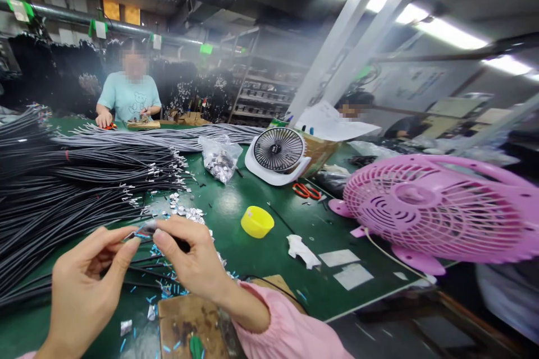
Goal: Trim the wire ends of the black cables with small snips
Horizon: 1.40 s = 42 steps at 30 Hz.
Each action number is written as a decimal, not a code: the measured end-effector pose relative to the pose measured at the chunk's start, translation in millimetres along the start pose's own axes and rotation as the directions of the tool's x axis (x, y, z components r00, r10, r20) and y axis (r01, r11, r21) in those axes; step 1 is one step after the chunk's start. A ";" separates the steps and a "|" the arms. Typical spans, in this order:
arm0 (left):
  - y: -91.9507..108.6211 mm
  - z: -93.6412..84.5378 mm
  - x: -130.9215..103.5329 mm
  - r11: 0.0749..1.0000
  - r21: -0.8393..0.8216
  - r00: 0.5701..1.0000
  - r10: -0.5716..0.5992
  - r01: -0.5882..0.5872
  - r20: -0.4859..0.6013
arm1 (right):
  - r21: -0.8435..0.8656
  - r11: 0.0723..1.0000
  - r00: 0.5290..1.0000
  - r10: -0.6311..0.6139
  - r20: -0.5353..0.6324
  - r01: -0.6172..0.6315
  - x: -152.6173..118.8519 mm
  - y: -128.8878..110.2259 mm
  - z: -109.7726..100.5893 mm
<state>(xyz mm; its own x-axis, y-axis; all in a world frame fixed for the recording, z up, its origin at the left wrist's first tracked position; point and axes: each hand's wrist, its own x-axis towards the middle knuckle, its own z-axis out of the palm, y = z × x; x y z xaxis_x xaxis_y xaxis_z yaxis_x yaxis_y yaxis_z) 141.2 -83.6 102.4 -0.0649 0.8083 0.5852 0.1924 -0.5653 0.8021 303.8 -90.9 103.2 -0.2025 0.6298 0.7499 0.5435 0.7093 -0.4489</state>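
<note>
Cables in black sheathing are laid in a thick heap at the far left, their stripped ends turned toward the middle of the green table. In front of them the left hand is held narrow, thumb and forefinger brought together on the fine blue and pale wires of a cable end. This cable end is held above the table, between the two hands; its darker part is pinched by the thumb and forefinger of the right hand. The step in hand is judged to be the fingertip working of these wires; whether they are being parted, straightened or twisted cannot be told. For the next move, a steady grip on the darker part and a light touch on the wires seem to be called for. Below, blue offcuts are scattered beside and on a wooden block; foil scraps are strewn beyond the right hand. Farther right are placed a clear bag, a yellow ring, red-handled scissors and a pink fan.
</note>
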 end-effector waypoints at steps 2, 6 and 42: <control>-1.3 -0.3 -1.0 1.000 0.020 1.000 -0.001 0.001 0.007 | 0.010 1.000 0.999 0.029 0.015 -0.029 -0.4 0.3 0.1; -4.9 -1.4 -2.1 0.999 0.047 0.999 0.023 -0.025 0.031 | 0.041 0.998 0.998 0.052 0.022 -0.053 -2.0 1.4 0.3; 5.0 -14.3 25.8 0.946 0.131 0.883 0.220 -0.297 0.416 | 0.261 0.948 0.978 0.149 0.146 -0.184 -1.8 8.1 -4.3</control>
<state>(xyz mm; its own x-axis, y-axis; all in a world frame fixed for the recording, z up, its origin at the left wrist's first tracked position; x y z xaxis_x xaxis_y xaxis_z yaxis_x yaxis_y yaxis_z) 126.5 -67.9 123.3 0.3920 0.6575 0.6435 0.3296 -0.7534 0.5690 312.0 -87.7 100.3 -0.2359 0.7680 0.5955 0.3394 0.6393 -0.6900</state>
